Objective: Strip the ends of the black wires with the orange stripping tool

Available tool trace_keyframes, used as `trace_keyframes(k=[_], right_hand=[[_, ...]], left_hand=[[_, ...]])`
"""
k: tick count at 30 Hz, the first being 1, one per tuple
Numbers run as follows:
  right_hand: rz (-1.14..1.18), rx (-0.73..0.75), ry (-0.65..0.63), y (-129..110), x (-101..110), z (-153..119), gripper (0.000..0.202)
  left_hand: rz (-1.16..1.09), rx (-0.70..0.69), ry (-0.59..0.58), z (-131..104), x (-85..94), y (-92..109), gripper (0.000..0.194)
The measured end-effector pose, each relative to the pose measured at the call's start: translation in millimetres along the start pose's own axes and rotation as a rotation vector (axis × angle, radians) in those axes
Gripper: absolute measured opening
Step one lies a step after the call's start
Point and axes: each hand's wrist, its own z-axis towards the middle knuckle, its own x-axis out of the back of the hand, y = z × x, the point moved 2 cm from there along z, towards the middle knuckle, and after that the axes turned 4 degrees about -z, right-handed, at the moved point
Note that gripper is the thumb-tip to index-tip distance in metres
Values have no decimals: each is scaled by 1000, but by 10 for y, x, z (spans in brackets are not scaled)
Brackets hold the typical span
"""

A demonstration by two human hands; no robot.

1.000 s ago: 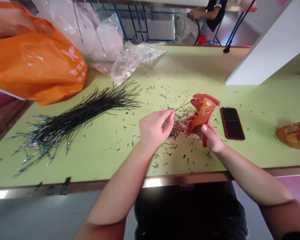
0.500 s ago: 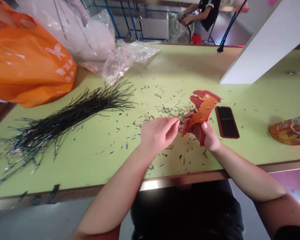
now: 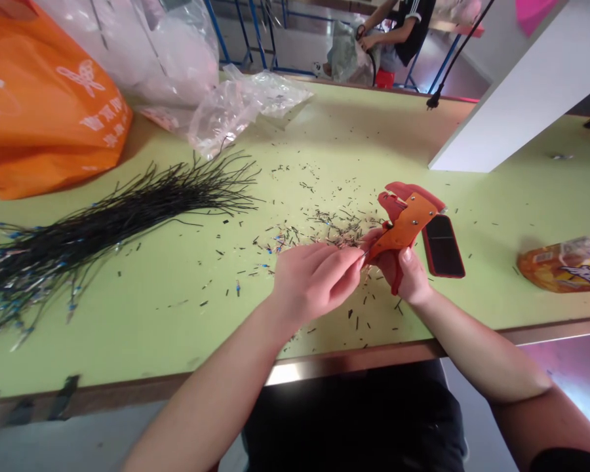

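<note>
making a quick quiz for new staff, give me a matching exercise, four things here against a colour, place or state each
1. hand tool
2. wire bundle
3. phone
4. printed bag

A. dark, with a red edge
B. orange, at the upper left
C. held in the right hand
D. black, splayed at one end

Pairs: 1-C, 2-D, 3-A, 4-B

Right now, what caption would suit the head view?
Left hand with a thin wire, right hand gripping a red-orange tool, black clippings scattered nearby.
</note>
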Motion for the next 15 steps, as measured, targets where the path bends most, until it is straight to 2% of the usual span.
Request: trace_keyframes(k=[7, 15], right_hand=[[64, 0, 27, -107, -56, 5, 51], [35, -45, -14, -141, -61, -20, 52]], left_hand=[[-33, -33, 1, -16, 11, 29, 11], [-60, -62, 7, -16, 11, 71, 9]])
